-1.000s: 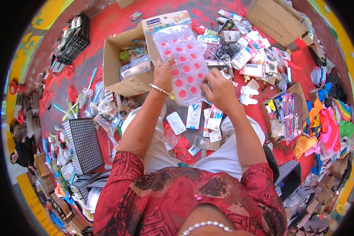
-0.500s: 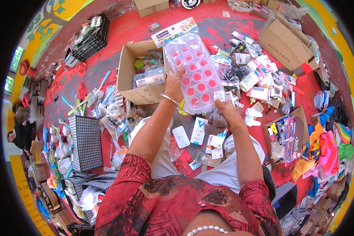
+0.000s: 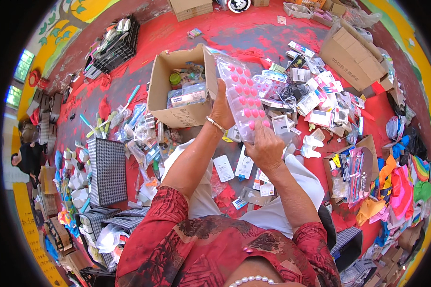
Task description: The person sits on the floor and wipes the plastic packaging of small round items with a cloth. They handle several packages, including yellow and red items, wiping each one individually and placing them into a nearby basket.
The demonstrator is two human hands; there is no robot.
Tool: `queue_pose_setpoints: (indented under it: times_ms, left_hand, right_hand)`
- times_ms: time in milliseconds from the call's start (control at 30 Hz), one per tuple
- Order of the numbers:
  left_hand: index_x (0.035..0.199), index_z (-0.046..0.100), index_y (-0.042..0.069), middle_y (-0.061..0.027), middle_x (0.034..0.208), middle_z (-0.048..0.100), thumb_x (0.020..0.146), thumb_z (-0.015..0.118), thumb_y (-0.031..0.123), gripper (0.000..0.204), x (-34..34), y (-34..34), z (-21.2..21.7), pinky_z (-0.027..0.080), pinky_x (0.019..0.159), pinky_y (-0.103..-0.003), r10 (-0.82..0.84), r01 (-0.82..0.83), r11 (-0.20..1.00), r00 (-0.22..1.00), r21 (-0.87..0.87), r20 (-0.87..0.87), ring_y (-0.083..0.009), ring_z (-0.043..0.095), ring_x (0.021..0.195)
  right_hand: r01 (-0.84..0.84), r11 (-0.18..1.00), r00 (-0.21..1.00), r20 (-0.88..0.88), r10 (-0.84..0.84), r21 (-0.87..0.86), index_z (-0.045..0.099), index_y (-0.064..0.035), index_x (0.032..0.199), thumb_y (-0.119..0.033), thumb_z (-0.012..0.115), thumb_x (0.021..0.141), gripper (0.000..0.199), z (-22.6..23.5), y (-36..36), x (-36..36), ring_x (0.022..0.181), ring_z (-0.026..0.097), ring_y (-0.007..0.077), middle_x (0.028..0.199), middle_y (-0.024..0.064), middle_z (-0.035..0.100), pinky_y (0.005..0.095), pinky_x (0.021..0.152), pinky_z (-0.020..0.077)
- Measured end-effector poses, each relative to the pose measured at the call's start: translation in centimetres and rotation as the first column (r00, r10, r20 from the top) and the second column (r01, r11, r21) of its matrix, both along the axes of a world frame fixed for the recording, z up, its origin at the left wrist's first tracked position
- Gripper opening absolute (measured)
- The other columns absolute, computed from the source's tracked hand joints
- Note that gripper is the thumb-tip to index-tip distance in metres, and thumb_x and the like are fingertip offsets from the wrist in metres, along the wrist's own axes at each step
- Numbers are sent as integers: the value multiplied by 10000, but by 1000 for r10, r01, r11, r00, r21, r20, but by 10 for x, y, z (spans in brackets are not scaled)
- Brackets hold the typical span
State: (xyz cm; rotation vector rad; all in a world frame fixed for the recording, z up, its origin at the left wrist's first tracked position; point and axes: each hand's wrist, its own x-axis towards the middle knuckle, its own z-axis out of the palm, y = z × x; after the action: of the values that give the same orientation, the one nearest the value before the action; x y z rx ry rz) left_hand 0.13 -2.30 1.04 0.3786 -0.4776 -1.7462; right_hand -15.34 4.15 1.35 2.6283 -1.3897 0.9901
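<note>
Head view shows the left hand gripping the left edge of a clear plastic tray with pink dots, tilted beside the open cardboard box. Curled fingers of the right hand meet its lower end; whether they grip it, I cannot tell.

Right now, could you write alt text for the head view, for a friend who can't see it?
A person's left hand holds a clear plastic tray with rows of round pink spots, while the right hand touches its lower end. To its left stands an open cardboard box of packaged goods; more packages lie on the red-and-grey floor.
</note>
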Motion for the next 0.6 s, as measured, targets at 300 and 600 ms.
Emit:
queue_pose_setpoints:
  times_ms: [300, 600]
  left_hand:
    - [1312, 380, 94, -119, 1215, 508, 744, 556, 669, 827, 3, 6, -5, 434, 925, -479, -50, 52, 999, 988, 7, -144, -289, 521, 1090]
    - [1267, 435, 88, -127, 1110, 564, 755, 567, 617, 748, -4, 21, 18, 519, 807, -392, -160, 171, 976, 984, 135, -83, -266, 596, 948]
  right_hand:
    - [-81, 997, 993, 87, 79, 17, 513, 20, 1175, -183, 722, 636, 612, 10, 13, 2, 623, 592, 261, 733, 108, 586, 352, 519, 458]
    - [-223, 926, 554, 821, -138, 306, 590, -5, 945, -204, 663, 801, 256, 76, 4, -23, 686, 555, 115, 771, 62, 596, 256, 647, 457]
